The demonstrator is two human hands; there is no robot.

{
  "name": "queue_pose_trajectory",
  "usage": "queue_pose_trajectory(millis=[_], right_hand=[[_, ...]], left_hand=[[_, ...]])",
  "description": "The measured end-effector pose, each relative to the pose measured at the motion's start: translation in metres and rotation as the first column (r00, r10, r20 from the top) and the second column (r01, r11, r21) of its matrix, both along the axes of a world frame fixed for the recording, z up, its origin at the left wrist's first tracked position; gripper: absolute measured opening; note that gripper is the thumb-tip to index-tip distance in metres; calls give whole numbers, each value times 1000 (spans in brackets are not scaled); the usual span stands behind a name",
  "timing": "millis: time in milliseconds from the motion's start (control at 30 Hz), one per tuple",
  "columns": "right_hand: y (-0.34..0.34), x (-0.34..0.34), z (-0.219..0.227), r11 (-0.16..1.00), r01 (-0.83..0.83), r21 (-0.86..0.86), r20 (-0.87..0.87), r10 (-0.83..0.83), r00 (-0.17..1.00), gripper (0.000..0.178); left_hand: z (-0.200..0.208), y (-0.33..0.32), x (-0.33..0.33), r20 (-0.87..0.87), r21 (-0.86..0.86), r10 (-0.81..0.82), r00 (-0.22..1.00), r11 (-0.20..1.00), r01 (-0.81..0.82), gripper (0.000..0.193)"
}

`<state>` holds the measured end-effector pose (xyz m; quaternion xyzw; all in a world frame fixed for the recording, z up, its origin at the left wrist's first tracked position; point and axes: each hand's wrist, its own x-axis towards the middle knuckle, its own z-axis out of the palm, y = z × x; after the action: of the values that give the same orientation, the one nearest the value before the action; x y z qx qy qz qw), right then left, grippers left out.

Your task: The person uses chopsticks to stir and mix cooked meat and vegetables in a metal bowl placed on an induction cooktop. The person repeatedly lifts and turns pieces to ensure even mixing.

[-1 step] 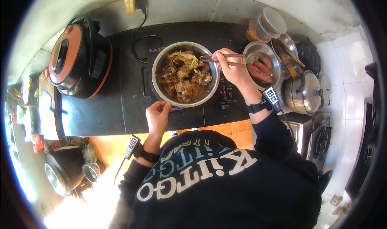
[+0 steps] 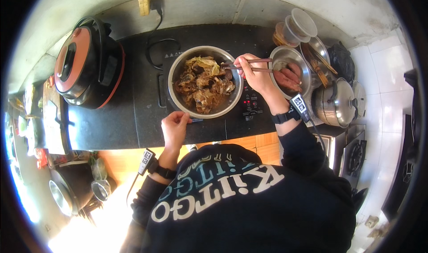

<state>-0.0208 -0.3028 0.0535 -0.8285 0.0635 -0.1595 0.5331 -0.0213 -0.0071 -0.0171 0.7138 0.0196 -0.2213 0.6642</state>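
Observation:
A round metal bowl (image 2: 238,90) stands on the black induction cooker (image 2: 162,75), filled with brown cooked meat pieces (image 2: 203,86) and some pale leafy bits. My right hand (image 2: 252,72) holds a pair of dark chopsticks (image 2: 262,70) over the bowl's right rim. Their tips reach the food at the right side of the bowl; whether they pinch a piece is too small to tell. At the near left rim, my left hand (image 2: 174,126) has its thumb and forefinger pressed together on the bowl's edge.
To the right, another metal bowl (image 2: 273,52) holds reddish, sausage-like pieces (image 2: 287,77). Beside it stand a lidded steel pot (image 2: 334,104), a small brush (image 2: 318,70) and stacked plastic tubs (image 2: 303,23). A black-and-red electric cooker (image 2: 91,66) occupies the counter's left. A black cord (image 2: 154,52) runs behind.

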Motion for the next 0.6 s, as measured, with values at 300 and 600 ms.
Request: queue_pose_trajectory(millis=[300, 600], right_hand=[[10, -10, -25, 956, -42, 292, -84, 69, 994, 29], [0, -18, 48, 982, 63, 181, -51, -54, 997, 35]], left_hand=[[4, -3, 1, -10, 14, -11, 1000, 1000, 11, 14], [0, 0, 0, -15, -2, 0, 1000, 1000, 0, 15]])
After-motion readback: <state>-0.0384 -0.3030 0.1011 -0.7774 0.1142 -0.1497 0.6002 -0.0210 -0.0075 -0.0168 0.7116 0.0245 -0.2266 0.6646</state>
